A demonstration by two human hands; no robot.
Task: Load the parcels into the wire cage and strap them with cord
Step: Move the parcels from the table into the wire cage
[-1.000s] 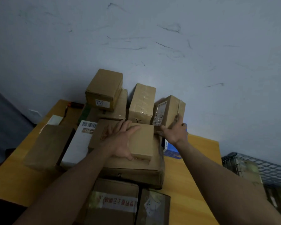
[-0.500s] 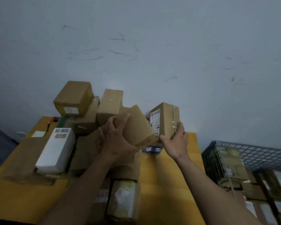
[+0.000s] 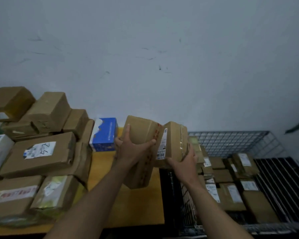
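Left hand [image 3: 131,150] grips a plain brown carton [image 3: 141,131] with red-printed tape, fingers spread over its top and side. Right hand [image 3: 185,163] clasps a white-labelled carton [image 3: 174,140], fingers curled round its far side. Both cartons are held aloft side by side and seem to touch; blur hides the seam. They are at the wire cage's [image 3: 231,140] left wall, over the yellow table's [image 3: 128,204] edge. Loaded parcels [image 3: 231,195] fill the cage's left part, and the dark slatted floor [image 3: 283,178] shows at its right.
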